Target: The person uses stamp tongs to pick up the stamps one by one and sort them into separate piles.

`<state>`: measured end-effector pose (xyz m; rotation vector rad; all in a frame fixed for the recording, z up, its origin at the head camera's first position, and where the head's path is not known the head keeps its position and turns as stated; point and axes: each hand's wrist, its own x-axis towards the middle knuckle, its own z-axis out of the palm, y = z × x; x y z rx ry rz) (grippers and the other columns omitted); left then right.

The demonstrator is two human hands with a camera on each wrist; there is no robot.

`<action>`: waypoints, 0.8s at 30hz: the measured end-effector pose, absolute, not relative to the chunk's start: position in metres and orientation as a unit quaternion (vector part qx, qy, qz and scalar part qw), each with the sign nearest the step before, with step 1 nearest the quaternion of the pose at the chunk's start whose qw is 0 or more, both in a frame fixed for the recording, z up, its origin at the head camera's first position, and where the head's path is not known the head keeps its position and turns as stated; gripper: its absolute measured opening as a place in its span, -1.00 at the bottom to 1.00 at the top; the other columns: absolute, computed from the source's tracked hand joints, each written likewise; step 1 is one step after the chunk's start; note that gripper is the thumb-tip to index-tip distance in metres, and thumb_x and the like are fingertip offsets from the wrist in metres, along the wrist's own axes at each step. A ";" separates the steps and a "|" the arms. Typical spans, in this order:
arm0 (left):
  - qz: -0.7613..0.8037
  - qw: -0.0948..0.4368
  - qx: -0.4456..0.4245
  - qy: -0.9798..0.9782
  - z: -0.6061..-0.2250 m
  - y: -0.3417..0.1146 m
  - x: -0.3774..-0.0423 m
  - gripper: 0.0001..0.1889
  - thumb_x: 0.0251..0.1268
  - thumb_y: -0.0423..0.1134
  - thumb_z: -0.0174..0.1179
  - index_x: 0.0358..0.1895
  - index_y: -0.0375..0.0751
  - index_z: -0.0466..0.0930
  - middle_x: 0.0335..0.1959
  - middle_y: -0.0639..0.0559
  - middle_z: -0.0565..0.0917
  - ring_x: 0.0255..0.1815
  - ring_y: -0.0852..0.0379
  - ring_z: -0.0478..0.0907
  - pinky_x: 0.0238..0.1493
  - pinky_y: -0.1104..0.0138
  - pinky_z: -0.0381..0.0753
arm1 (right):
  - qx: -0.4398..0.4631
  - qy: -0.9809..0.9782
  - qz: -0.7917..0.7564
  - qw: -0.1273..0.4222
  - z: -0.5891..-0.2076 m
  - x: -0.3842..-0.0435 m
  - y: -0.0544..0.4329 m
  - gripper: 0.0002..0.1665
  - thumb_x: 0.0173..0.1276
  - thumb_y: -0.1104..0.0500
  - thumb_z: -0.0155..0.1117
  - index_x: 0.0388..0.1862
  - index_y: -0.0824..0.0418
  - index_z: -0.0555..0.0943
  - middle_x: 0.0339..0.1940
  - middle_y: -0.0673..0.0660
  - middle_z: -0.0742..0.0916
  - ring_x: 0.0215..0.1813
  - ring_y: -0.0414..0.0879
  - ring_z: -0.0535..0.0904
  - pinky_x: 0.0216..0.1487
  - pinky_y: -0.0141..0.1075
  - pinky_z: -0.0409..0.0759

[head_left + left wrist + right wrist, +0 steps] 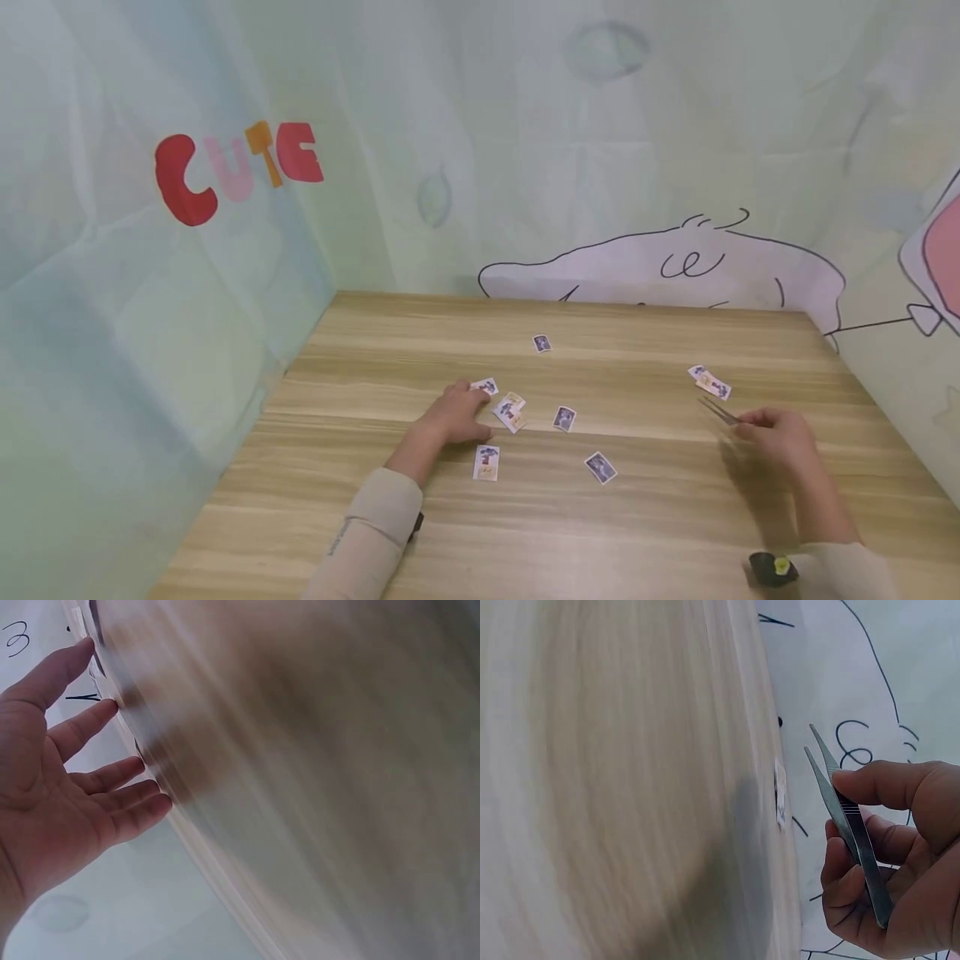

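My right hand (776, 435) pinches a pair of metal tweezers (849, 817), whose two tips stand apart above the table. Just beyond the tips lie two small overlapping printed paper pieces (711, 383). At the left, my left hand (456, 415) is spread with its fingertips on or close to the table. Its fingers reach a printed piece (486, 386) that they partly cover; a small overlapping cluster of pieces (511, 412) lies beside it. In the left wrist view the palm and fingers (97, 720) show with nothing gripped.
Single pieces lie apart: one (542, 343) at the back, one (565, 418) in the middle, one (600, 467) nearer, and a longer one (486, 463) below the left hand. The wooden table (360, 333) meets printed cloth walls (420, 125) at the back and sides.
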<state>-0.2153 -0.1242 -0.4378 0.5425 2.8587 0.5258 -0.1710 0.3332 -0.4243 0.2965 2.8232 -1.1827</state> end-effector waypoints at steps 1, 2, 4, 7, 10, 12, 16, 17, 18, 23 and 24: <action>0.175 0.091 0.182 0.963 -0.438 -0.124 -0.216 -0.36 -0.06 -0.05 0.36 0.16 -0.24 0.49 0.08 -0.25 0.42 0.08 -0.18 0.36 0.09 0.00 0.37 | 0.090 0.918 -0.385 0.031 -0.425 -0.171 0.331 -0.65 0.26 0.20 0.18 -0.17 0.52 0.54 -0.35 0.21 0.64 -0.29 0.03 0.45 -0.35 -0.25 0.39; 0.174 0.091 0.181 0.964 -0.438 -0.124 -0.216 -0.36 -0.05 -0.05 0.36 0.17 -0.23 0.48 0.09 -0.25 0.41 0.08 -0.18 0.36 0.09 0.00 0.37 | 0.085 0.919 -0.384 0.029 -0.425 -0.172 0.329 -0.65 0.26 0.20 0.19 -0.17 0.52 0.54 -0.34 0.20 0.64 -0.29 0.03 0.46 -0.35 -0.25 0.39; 0.175 0.093 0.178 0.964 -0.438 -0.125 -0.216 -0.35 -0.05 -0.04 0.35 0.18 -0.21 0.47 0.10 -0.26 0.41 0.09 -0.19 0.35 0.09 -0.02 0.36 | 0.077 0.920 -0.383 0.029 -0.425 -0.172 0.325 -0.65 0.25 0.20 0.20 -0.17 0.50 0.55 -0.34 0.20 0.65 -0.30 0.01 0.46 -0.35 -0.25 0.39; 0.177 0.097 0.176 0.964 -0.438 -0.125 -0.217 -0.36 -0.03 -0.04 0.34 0.18 -0.20 0.47 0.17 -0.27 0.38 0.16 -0.22 0.31 0.13 -0.04 0.33 | 0.059 0.922 -0.382 0.024 -0.423 -0.174 0.317 -0.65 0.23 0.19 0.22 -0.18 0.50 0.56 -0.33 0.20 0.65 -0.30 0.00 0.46 -0.35 -0.26 0.40; 0.179 0.098 0.177 0.963 -0.438 -0.126 -0.218 -0.39 -0.01 -0.06 0.33 0.17 -0.19 0.49 0.23 -0.27 0.33 0.22 -0.24 0.26 0.17 -0.05 0.29 | 0.039 0.923 -0.381 0.014 -0.421 -0.176 0.309 -0.67 0.21 0.20 0.23 -0.20 0.49 0.57 -0.32 0.22 0.66 -0.31 -0.01 0.45 -0.36 -0.26 0.40; 0.178 0.098 0.178 0.963 -0.439 -0.127 -0.218 -0.41 0.00 -0.06 0.33 0.16 -0.18 0.50 0.24 -0.26 0.33 0.23 -0.23 0.26 0.18 -0.05 0.29 | 0.027 0.923 -0.383 0.010 -0.421 -0.178 0.304 -0.68 0.20 0.21 0.25 -0.21 0.48 0.57 -0.34 0.21 0.66 -0.32 -0.01 0.45 -0.37 -0.26 0.39; 0.183 0.100 0.173 0.963 -0.438 -0.128 -0.216 -0.40 0.00 -0.06 0.34 0.17 -0.18 0.49 0.17 -0.25 0.37 0.16 -0.19 0.31 0.13 -0.01 0.34 | 0.012 0.919 -0.393 0.013 -0.423 -0.181 0.296 -0.68 0.20 0.22 0.28 -0.22 0.49 0.57 -0.36 0.18 0.66 -0.32 -0.02 0.45 -0.38 -0.25 0.41; 0.185 0.102 0.172 0.962 -0.437 -0.128 -0.216 -0.40 0.00 -0.06 0.34 0.17 -0.18 0.49 0.16 -0.26 0.37 0.16 -0.19 0.31 0.13 -0.01 0.34 | 0.010 0.918 -0.396 0.016 -0.424 -0.182 0.295 -0.68 0.20 0.22 0.28 -0.22 0.49 0.57 -0.36 0.17 0.65 -0.32 -0.02 0.45 -0.37 -0.25 0.41; 0.188 0.103 0.171 0.962 -0.437 -0.127 -0.215 -0.39 0.00 -0.06 0.34 0.18 -0.18 0.49 0.16 -0.26 0.37 0.16 -0.19 0.32 0.13 -0.01 0.34 | 0.007 0.917 -0.399 0.017 -0.425 -0.182 0.294 -0.69 0.20 0.23 0.28 -0.22 0.49 0.57 -0.35 0.17 0.65 -0.31 -0.01 0.46 -0.36 -0.25 0.42; 0.192 0.102 0.168 0.962 -0.437 -0.126 -0.214 -0.38 -0.01 -0.05 0.35 0.17 -0.20 0.49 0.17 -0.27 0.37 0.17 -0.21 0.31 0.15 -0.02 0.32 | -0.010 0.916 -0.400 -0.002 -0.428 -0.185 0.285 -0.72 0.19 0.25 0.28 -0.22 0.47 0.59 -0.37 0.16 0.66 -0.31 -0.05 0.47 -0.36 -0.28 0.43; 0.191 0.101 0.167 0.962 -0.437 -0.126 -0.214 -0.38 -0.02 -0.05 0.36 0.17 -0.20 0.49 0.16 -0.27 0.38 0.16 -0.20 0.32 0.14 -0.02 0.33 | -0.014 0.916 -0.401 -0.010 -0.429 -0.186 0.282 -0.73 0.19 0.25 0.29 -0.22 0.47 0.59 -0.38 0.16 0.67 -0.32 -0.07 0.47 -0.37 -0.29 0.43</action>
